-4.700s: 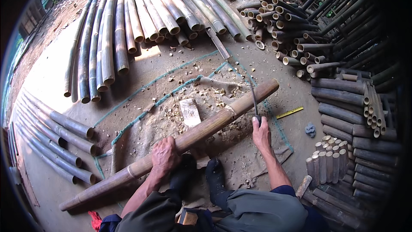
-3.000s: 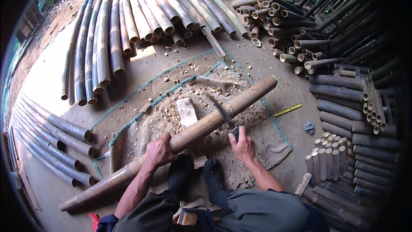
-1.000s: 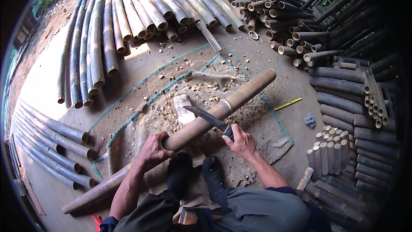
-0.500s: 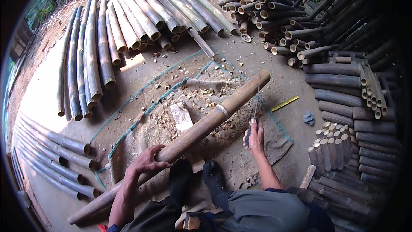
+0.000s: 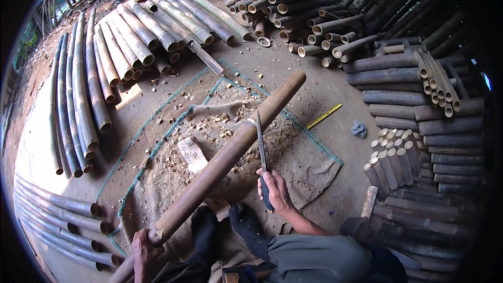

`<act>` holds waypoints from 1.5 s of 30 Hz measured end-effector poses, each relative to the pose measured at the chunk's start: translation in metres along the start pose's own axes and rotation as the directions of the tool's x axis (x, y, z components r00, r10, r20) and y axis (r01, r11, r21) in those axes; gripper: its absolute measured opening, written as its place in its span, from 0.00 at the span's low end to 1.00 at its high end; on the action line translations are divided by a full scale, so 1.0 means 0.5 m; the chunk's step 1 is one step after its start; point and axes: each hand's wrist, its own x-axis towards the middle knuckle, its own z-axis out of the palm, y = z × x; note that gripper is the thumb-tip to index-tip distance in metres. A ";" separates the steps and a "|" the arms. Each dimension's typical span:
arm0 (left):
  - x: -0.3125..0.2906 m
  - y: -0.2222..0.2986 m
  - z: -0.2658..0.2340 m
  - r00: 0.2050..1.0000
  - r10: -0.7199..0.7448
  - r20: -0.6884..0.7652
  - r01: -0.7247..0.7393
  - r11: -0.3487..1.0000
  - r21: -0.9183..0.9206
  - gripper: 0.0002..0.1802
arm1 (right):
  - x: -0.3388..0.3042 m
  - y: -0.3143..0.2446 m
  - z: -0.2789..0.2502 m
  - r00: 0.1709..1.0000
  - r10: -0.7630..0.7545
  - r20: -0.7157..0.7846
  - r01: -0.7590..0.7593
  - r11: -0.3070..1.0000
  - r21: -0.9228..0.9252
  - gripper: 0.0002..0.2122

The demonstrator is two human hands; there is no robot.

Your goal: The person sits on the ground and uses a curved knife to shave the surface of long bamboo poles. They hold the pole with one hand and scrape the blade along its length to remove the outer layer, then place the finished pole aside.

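A long brown bamboo pole (image 5: 215,170) slants across the ground in front of me, its near end at lower left and its far end raised at upper right. My left hand (image 5: 145,253) is wrapped round it near the lower end, just below a node. In my right hand (image 5: 276,191) is a knife with a dark handle and a long narrow blade (image 5: 261,144). The blade points away from me, its tip beside a paler node on the pole; contact cannot be told. Beyond the pole lies a pale wooden block (image 5: 192,155).
Wood chips (image 5: 209,123) litter a brown sack cloth (image 5: 309,175) with green edging. Bamboo poles (image 5: 78,89) lie at left; cut pieces (image 5: 395,154) and stacked lengths (image 5: 390,97) stand at right. A yellow measuring strip (image 5: 324,116) and a crumpled grey-blue rag (image 5: 359,129) lie nearby.
My left hand has slid down the pole toward its lower end. My right hand has moved left and nearer, taking the knife from the pole's far end to the paler node. The view has shifted.
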 end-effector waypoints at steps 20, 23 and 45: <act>0.075 0.172 0.003 0.993 -0.066 0.096 0.070 0.997 -0.044 0.39 | -0.012 0.030 0.017 0.997 -0.027 -0.079 0.016 0.990 -0.139 0.14; 0.074 0.176 0.002 0.992 -0.076 0.098 0.081 0.996 -0.040 0.36 | -0.021 0.029 0.031 0.996 -0.082 -0.021 0.071 0.947 -0.313 0.16; 0.104 0.332 -0.063 0.989 0.050 0.137 -0.033 0.992 -0.125 0.34 | -0.038 -0.051 0.083 0.939 -0.335 0.070 0.329 0.827 -0.456 0.24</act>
